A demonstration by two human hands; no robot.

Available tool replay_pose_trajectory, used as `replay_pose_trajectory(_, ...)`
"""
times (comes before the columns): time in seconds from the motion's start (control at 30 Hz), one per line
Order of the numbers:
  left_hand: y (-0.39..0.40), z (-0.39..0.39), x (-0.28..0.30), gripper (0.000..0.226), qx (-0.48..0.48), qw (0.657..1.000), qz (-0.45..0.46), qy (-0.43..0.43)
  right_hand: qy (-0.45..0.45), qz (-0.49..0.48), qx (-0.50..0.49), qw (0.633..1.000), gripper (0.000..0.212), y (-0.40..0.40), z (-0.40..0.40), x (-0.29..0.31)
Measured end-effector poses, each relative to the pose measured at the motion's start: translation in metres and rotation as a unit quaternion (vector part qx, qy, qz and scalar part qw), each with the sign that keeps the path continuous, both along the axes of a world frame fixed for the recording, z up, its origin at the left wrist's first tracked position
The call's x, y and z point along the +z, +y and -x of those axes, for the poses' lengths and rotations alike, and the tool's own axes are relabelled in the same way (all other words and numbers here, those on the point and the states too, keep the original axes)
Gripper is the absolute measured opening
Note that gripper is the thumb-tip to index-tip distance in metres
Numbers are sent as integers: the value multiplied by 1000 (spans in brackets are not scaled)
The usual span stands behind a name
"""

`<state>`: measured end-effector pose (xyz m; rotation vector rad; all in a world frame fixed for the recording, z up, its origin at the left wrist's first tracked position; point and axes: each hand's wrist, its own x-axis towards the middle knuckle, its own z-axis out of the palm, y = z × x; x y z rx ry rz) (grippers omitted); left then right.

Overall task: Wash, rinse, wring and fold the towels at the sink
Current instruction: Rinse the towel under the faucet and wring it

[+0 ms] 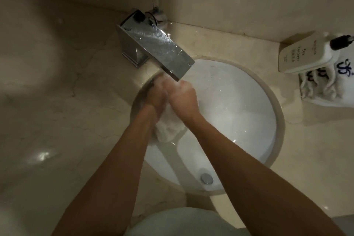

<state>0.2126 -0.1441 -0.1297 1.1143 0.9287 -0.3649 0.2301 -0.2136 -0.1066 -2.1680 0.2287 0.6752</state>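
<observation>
Left hand, right hand grip nubbly towel.

A hotel-style bathroom vanity.
A round white sink sat under a marble surface, with a chrome faucet above the fingers; a lotion bottle and monogrammed towels lay to their right.
</observation>
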Motion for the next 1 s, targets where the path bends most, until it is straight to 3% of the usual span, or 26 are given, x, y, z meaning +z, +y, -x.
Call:
replay_pose_trajectory(0.1,-12,7,3,43,-113,986,-121,0,3,45,-94,995,33,-8,-27,-14)
replay_pose_trajectory(0.17,-16,14,2,43,-166,963,-215,0,15,67,-60,996,40,-12,-31,-15)
replay_pose_trajectory(0.27,-2,7,-9,35,-241,928,-283,14,19,-16,3,1000,38,-22,-6,-15)
replay_pose_trajectory(0.33,6,10,-15,27,-123,975,-181,38,63,-52,15,997,32,-41,14,-20)
replay_pose_trajectory(0.4,10,19,-17,24,34,996,-24,74,159,-114,-64,979,27,-65,29,-28)
replay_pose_trajectory(0.53,16,52,-23,80,123,959,234,104,341,-304,-259,851,51,-110,58,-35)
replay_pose_trajectory(0.6,12,57,-20,66,128,940,298,104,372,-392,-288,791,54,-116,60,-29)
replay_pose_trajectory(0.63,8,57,-15,55,131,937,312,92,379,-402,-284,784,55,-115,55,-26)
replay_pose_trajectory(0.67,2,57,-12,44,121,945,295,79,376,-389,-266,798,53,-110,49,-22)
replay_pose_trajectory(0.73,-6,49,-7,30,82,971,217,61,336,-318,-200,864,43,-93,35,-11)
replay_pose_trajectory(0.83,-9,23,0,33,65,979,190,41,217,-233,-116,941,23,-74,19,2)
replay_pose_trajectory(0.93,0,2,-10,45,81,990,111,44,139,-271,-97,947,23,-64,9,15)
replay_pose_trajectory(1.0,2,-2,-17,43,73,993,78,42,141,-321,-136,927,29,-61,7,18)
